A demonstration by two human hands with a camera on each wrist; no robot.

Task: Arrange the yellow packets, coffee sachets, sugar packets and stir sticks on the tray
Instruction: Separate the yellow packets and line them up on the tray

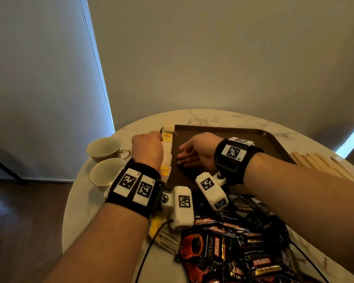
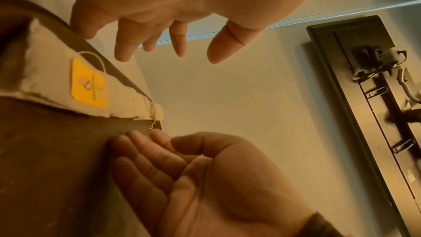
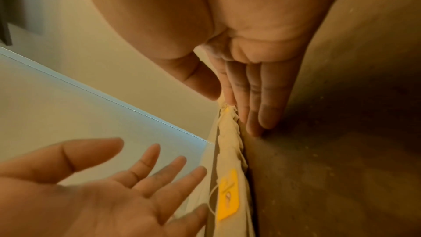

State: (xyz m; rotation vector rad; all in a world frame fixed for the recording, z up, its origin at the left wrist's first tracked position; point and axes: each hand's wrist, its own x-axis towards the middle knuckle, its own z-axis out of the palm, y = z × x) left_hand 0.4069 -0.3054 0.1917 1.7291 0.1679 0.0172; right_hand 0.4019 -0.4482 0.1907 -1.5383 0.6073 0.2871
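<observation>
Marble-topped round desk [image 1: 213, 117] carries a brown tray [image 1: 243, 139], with coffee sachets [image 1: 233, 242] heaped near and stir sticks [image 1: 319, 162] right. Yellow packets [image 1: 167, 152] line the tray's left edge. Right hand [image 1: 194, 154] rests on the tray floor, fingers [image 3: 266, 107] straight against that row; left hand [image 1: 147, 150] hovers outside it, fingers [image 2: 123, 42] spread, holding nothing

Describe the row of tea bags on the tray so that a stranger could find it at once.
On the round marble table lies a dark brown rectangular tray. Along its left edge, between the two hands, runs a row of pale paper tea bags with yellow tags. Unlike the black coffee sachets heaped in front, these are cream-coloured and lined up.
</observation>
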